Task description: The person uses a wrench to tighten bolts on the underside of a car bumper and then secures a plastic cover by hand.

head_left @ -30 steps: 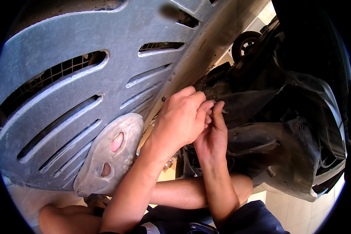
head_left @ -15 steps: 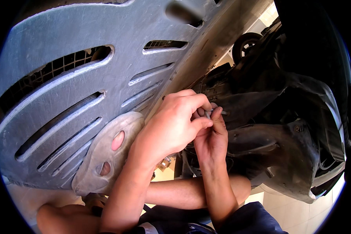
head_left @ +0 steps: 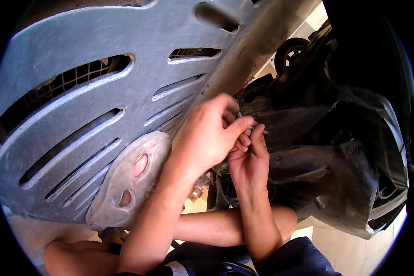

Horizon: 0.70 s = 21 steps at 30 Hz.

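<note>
Right hand [head_left: 248, 161]: I'm pinching a small grey rod [head_left: 265, 132], probably for steadying.
Left hand [head_left: 208, 131]: I'm curling it alongside; can't tell if gripping.

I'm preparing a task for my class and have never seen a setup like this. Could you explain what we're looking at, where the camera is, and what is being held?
There is no robot here: the left hand and right hand are a person's own, bare. A wide fisheye camera on the person's head looks down, so straight edges bend near the rim.

On the left stands a slotted grey metal panel, with a smaller grey plate with two openings by its lower edge. On the right is a dark curved cover; farther back, a wheel.

The right hand pinches a small thin piece, too small to identify. The left hand's fingers are beside it, too blurred to read their grip.
</note>
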Available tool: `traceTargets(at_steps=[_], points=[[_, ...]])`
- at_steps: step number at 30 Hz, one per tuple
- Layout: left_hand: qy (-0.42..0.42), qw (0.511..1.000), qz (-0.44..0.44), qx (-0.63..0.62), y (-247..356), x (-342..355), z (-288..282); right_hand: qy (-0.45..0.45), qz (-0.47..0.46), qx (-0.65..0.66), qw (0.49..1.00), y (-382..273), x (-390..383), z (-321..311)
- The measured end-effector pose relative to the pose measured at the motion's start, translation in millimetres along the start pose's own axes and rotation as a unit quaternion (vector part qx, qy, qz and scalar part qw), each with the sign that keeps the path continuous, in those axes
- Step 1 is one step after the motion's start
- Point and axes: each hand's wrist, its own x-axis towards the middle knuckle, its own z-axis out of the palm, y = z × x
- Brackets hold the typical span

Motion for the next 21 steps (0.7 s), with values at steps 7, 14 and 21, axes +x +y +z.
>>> traceTargets(at_steps=[7,14,21], points=[[-0.025,0.985,0.062,0.159,5,0,-10,0.001,-0.007,-0.006,1.0,3,1,-3],[-0.022,0.982,0.097,0.158,-2,1,-10,0.027,-0.007,0.009,1.0,4,2,-1],[-0.02,0.961,0.171,0.216,-4,2,-8,0.006,-0.007,0.024,1.0,3,6,-3]])
